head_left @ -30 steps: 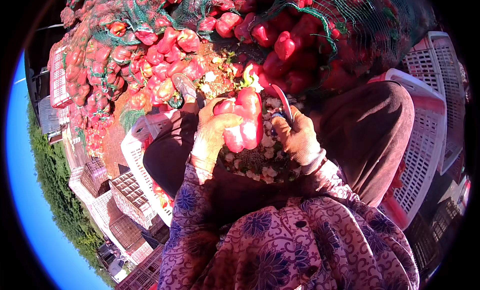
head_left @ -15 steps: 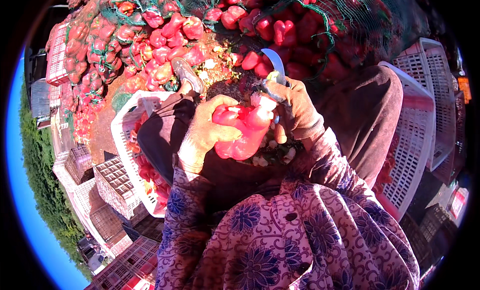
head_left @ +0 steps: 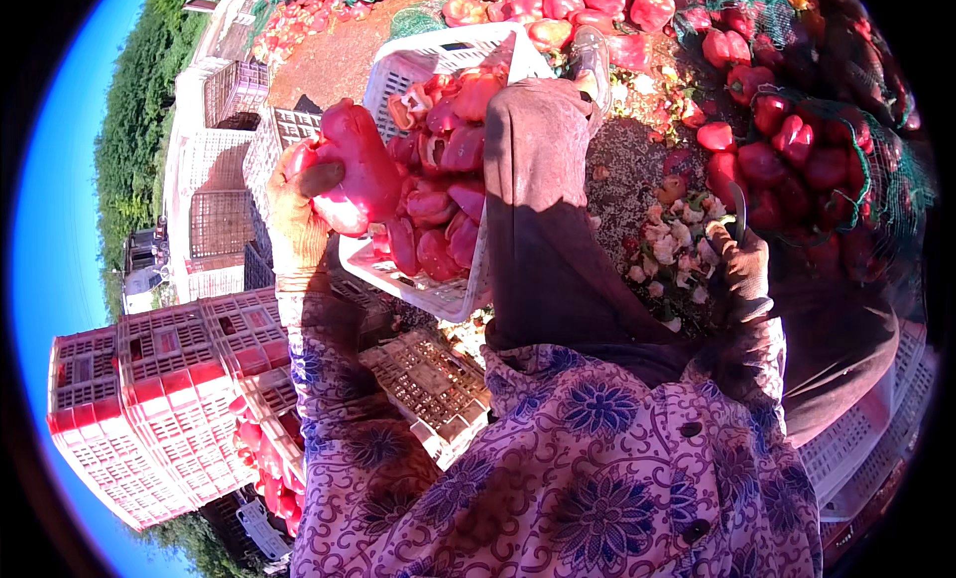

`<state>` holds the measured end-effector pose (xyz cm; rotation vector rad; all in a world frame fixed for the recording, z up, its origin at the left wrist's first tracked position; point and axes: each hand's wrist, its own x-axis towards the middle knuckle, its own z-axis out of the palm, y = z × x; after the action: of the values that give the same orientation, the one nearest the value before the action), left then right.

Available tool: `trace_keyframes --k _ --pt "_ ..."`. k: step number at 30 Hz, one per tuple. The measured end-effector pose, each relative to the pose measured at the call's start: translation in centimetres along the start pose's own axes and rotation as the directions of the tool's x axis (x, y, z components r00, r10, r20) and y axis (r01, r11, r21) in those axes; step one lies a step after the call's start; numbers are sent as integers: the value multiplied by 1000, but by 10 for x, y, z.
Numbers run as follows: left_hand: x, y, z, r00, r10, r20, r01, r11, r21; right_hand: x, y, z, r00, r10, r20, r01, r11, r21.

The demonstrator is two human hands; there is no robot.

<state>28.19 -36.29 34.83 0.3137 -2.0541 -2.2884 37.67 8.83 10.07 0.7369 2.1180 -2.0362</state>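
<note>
My left hand point(head_left: 299, 212), in a tan glove, grips a large red bell pepper point(head_left: 360, 172) at the left rim of a white plastic crate point(head_left: 450, 40). Cut red peppers point(head_left: 438, 195) fill much of that crate, some showing hollow insides. Over to the right, my gloved right hand point(head_left: 745, 269) is closed round a knife point(head_left: 739, 210) with a curved blade pointing up; its handle is mostly hidden by the fingers. Beside that hand, between my legs, lies a heap of pale cut-out pepper cores point(head_left: 672, 241).
Whole red peppers point(head_left: 797, 175) lie at the right, some under green netting point(head_left: 891, 180). More peppers point(head_left: 558, 5) line the far side. Stacked crates point(head_left: 159, 389) stand at the left, and an upturned crate point(head_left: 428, 379) sits near my left forearm.
My view has turned left. The pepper, held between both hands before, has moved left to the crate in my left hand; my right hand has drawn away with the knife.
</note>
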Motion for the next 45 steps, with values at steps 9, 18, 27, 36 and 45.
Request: trace_keyframes --k 9,18,27,36,45 --pt "-12 -41 -75 969 52 -241 -15 988 154 -31 -99 69 983 -171 72 157 974 165" --pt "-7 -37 115 839 43 542 -311 855 414 -46 -205 134 736 -408 540 106 857 504" --pt "-71 -108 211 829 -219 515 339 928 -151 -48 -179 40 885 -342 315 171 869 464" --pt "-76 -171 242 596 -393 701 663 733 -152 -47 -103 -4 961 -102 259 -126 670 732" --pt "-88 -176 274 652 -387 652 683 673 -284 -33 -68 -5 942 -77 327 -283 342 896"
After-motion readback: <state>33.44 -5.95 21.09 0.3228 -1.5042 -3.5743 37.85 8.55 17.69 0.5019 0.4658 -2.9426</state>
